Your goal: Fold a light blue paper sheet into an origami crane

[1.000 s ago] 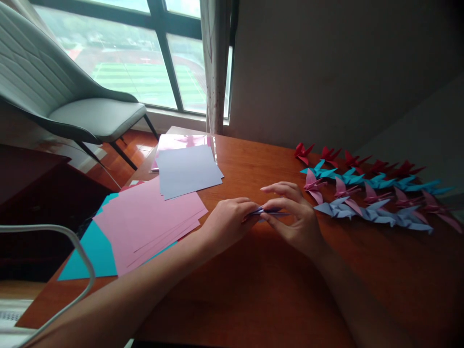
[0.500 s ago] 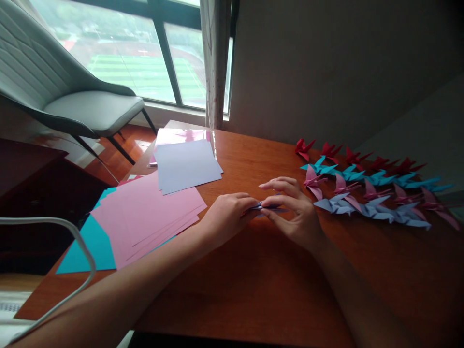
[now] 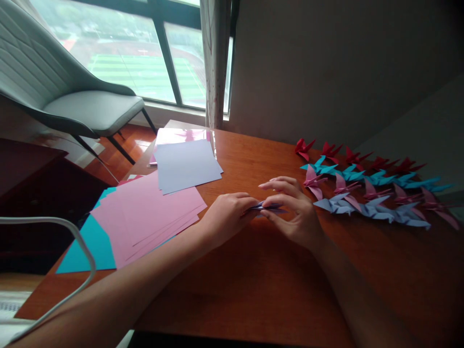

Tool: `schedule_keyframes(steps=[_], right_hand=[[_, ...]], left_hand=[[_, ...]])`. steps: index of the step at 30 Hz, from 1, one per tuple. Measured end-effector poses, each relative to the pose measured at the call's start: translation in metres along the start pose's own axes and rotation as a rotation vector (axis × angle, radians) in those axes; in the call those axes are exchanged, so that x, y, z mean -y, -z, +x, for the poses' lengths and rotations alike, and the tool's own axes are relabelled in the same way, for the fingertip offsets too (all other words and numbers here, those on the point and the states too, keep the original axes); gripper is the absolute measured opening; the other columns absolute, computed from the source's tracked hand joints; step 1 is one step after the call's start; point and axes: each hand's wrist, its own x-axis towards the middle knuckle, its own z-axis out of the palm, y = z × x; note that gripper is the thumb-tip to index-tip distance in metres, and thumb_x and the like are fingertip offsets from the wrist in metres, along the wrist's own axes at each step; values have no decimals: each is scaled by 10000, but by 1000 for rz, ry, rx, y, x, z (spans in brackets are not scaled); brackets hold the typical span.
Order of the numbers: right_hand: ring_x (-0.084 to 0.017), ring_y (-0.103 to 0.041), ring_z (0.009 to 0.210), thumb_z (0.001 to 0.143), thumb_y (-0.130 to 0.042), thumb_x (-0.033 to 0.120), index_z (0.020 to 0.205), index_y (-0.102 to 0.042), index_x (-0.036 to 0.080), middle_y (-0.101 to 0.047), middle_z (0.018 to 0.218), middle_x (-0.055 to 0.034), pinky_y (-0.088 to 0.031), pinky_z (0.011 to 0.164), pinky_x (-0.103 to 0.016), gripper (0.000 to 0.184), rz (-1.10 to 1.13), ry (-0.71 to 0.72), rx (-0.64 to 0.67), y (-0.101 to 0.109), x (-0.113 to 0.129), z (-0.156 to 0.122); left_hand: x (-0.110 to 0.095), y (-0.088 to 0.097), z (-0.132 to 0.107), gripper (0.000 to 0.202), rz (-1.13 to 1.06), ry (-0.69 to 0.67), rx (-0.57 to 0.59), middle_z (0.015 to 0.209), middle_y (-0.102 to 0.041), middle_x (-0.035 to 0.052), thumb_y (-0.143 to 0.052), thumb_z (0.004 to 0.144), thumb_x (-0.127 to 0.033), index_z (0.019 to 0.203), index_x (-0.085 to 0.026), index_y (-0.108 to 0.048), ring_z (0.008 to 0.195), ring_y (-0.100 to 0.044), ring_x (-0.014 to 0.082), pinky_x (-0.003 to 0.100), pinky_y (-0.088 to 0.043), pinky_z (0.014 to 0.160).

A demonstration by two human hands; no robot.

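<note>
A small folded piece of pale lavender paper (image 3: 273, 209) is held low over the wooden table (image 3: 253, 285). My left hand (image 3: 230, 215) grips its left end, with the fingers closed and their tips partly hidden. From the right, my right hand (image 3: 293, 210) pinches the same paper between thumb and index finger, its other fingers raised and curved. The exact shape of the folds is too small to make out. To the right stand folded paper cranes in rows: red ones (image 3: 329, 151), turquoise ones (image 3: 351, 172), pink ones (image 3: 339, 186) and lavender ones (image 3: 373, 209).
Left of my hands lie pink sheets (image 3: 145, 212) over turquoise sheets (image 3: 90, 246). Pale lavender sheets (image 3: 188, 166) rest beside a shiny clear packet (image 3: 181, 136) farther back. A white bent tube (image 3: 81, 244) crosses the left side. A grey chair (image 3: 90, 111) stands by the window.
Both hands keep almost the same place and grip. The folded lavender paper between them shows a slightly different angle at its right end.
</note>
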Motion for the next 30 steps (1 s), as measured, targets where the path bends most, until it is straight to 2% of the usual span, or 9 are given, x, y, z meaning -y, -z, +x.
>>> schedule_keyframes(steps=[9, 13, 19, 30], right_hand=[[-277, -548, 1136, 808, -692, 144, 859, -654, 245, -658, 1194, -76, -475, 977, -493, 120, -51, -38, -68, -3, 1, -2], [-283, -540, 1141, 819, -683, 153, 856, -668, 246, -662, 1196, -76, -480, 964, -497, 102, -66, -42, -84, -6, 1, -3], [-276, -549, 1134, 825, -675, 151, 846, -661, 254, -679, 1165, -65, -481, 983, -508, 106, -25, -28, -51, -7, 0, -3], [-270, -571, 1101, 812, -697, 143, 880, -664, 258, -696, 1114, -57, -488, 975, -499, 137, -32, -14, -63, -6, 1, -3]], left_hand=[[-1, 0, 0, 213, 0, 67, -19, 735, -663, 5, -587, 934, -324, 841, -177, -709, 633, -589, 122, 226, -395, 596], [-4, 1, 0, 235, 30, 53, -14, 731, -662, 6, -574, 938, -334, 811, -178, -696, 625, -584, 124, 234, -392, 587], [-3, 0, -1, 214, 31, 9, 11, 788, -688, 18, -545, 955, -286, 854, -177, -699, 672, -620, 134, 238, -416, 616], [-3, 2, -1, 261, 13, 10, 7, 825, -684, 29, -497, 980, -321, 912, -174, -700, 692, -619, 135, 234, -428, 628]])
